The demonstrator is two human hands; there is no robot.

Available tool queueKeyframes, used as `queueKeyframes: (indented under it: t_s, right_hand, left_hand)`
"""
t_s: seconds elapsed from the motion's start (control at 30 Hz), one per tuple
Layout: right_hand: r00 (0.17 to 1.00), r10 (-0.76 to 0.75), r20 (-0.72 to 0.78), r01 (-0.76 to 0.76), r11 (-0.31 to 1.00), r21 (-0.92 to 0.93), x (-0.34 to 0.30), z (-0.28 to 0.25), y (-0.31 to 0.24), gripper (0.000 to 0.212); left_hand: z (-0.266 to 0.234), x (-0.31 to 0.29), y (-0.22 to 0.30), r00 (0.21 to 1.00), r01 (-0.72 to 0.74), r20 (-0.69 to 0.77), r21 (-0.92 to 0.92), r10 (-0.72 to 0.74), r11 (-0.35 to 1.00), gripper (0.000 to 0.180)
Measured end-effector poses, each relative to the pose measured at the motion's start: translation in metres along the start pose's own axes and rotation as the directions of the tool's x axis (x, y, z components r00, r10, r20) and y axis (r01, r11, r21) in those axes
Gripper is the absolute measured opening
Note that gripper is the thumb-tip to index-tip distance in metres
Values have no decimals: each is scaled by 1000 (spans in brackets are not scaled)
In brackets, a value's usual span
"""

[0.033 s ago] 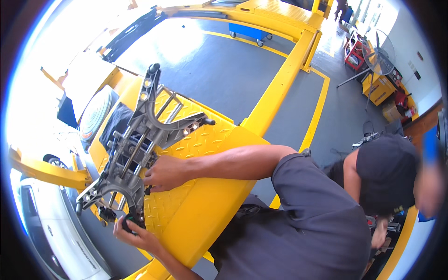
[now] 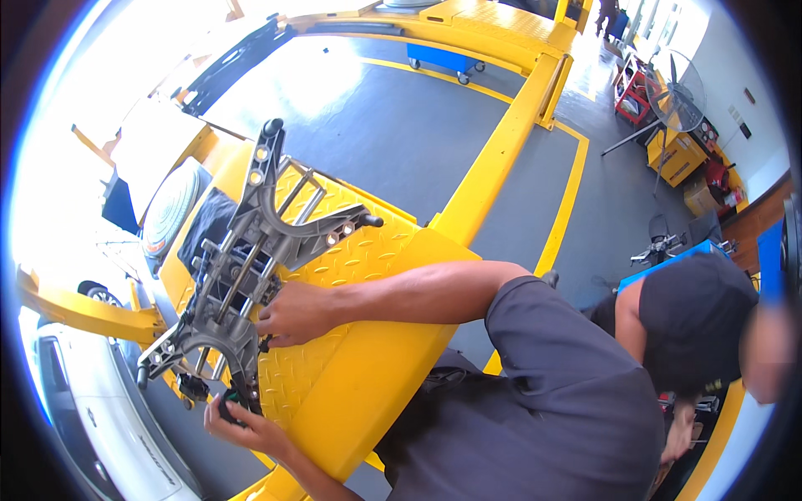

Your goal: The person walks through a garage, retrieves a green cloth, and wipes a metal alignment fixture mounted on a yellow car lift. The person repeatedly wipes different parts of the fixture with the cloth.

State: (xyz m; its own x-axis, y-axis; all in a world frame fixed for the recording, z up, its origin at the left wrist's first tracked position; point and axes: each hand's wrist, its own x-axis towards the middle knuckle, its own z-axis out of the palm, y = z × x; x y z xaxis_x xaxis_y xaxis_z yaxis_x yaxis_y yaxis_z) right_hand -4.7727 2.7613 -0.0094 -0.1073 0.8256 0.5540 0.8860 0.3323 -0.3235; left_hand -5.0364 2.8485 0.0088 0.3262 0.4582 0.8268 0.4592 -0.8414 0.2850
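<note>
A grey metal wheel clamp [image 2: 238, 267] with several splayed claws and shiny guide rods lies on the yellow tread-plate platform [image 2: 309, 367]. My right hand [image 2: 294, 313] reaches across the platform and is closed at the clamp's side near its middle. Its fingertips are partly hidden, so what they grip does not show clearly. Beside the clamp's lower claw, my left hand [image 2: 242, 424] has its fingers curled round a black knob-like piece [image 2: 227, 409] with a bit of green on it. A dark cloth [image 2: 209, 225] lies by the clamp's far side.
A person in a black cap [image 2: 697, 326] bends close at my right, one hand [image 2: 681, 430] among tools. A yellow beam [image 2: 493, 159] runs off to the far right. Also in view are a round turntable [image 2: 174, 204], a white car [image 2: 109, 409], a fan [image 2: 677, 92] and a blue wheeled cart [image 2: 447, 58].
The person in the cap has shifted slightly, and their lower hand has moved down. More of a blue surface now shows behind them. My hands stay at the clamp almost unmoved.
</note>
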Motion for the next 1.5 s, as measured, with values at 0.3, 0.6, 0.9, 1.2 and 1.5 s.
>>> queueKeyframes:
  t_s: [0.3, 0.6, 0.9, 1.2, 1.5]
  right_hand:
    - [980, -196, -32, 196, 929, 315, -1, -35, -16, 71]
    - [943, -255, 214, 44, 731, 681, -6, -24, -20, 82]
    - [947, 74, 312, -266, 728, 632, -9, -40, -19, 53]
    - [795, 352, 494, -607, 445, 659, 0, -33, -46, 40]
    - [790, 479, 384, -613, 612, 499, -27, -2, -21, 61]
  left_hand:
    - [-3, -7, 32, 986, -78, -161, -210, 44, 975, 18]
    - [10, 0, 76, 988, 152, 92, -354, -128, 923, 20]
    - [-6, 2, 46, 972, 188, -130, -81, -198, 979, 18]
    - [-6, -38, 21, 778, 621, 21, 127, -628, 774, 43]
    - [8, -55, 29, 757, 642, -103, 304, -645, 704, 44]
